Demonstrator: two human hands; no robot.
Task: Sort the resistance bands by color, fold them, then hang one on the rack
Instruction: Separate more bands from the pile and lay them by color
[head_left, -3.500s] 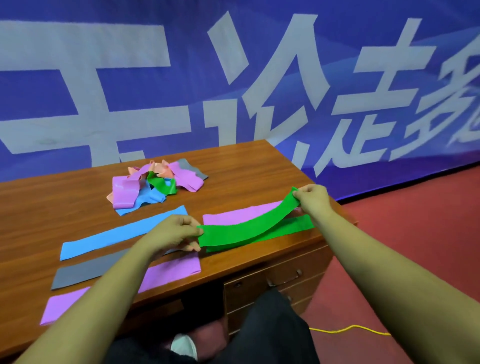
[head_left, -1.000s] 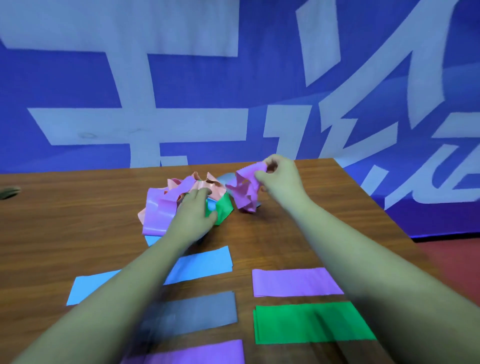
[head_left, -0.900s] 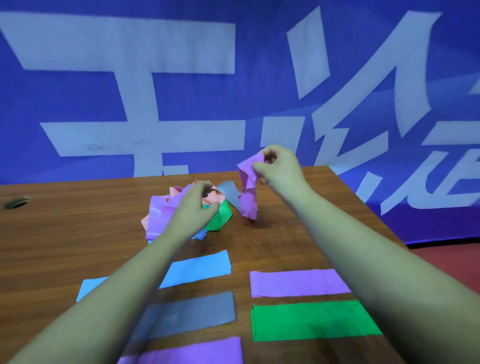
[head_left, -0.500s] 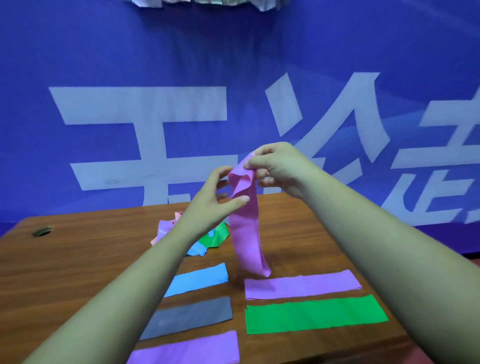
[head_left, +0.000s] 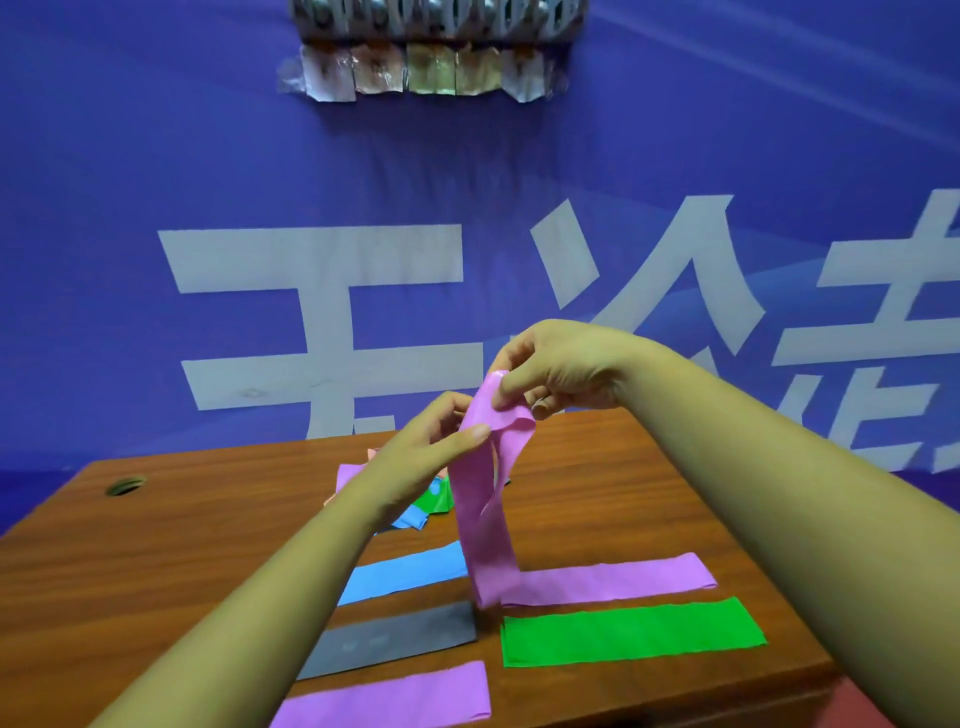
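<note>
A purple resistance band (head_left: 485, 530) hangs above the middle of a wooden table (head_left: 156, 545). Its long axis is vertical, and its lower end appears to meet the left end of a flat purple band (head_left: 613, 577). The right hand (head_left: 566, 374) pinches its top edge. The left hand (head_left: 415, 457) pinches just below, probably untwisting it for folding. Green (head_left: 628, 631), blue (head_left: 410, 569) and grey (head_left: 395, 636) bands lie flat nearby. An unsorted pile (head_left: 426, 506) sits farther back, with a rack (head_left: 436, 15) high above.

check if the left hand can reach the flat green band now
Probably not: the left hand pinches the raised purple band. The flat green band lies uncovered, so once freed it likely could.
</note>
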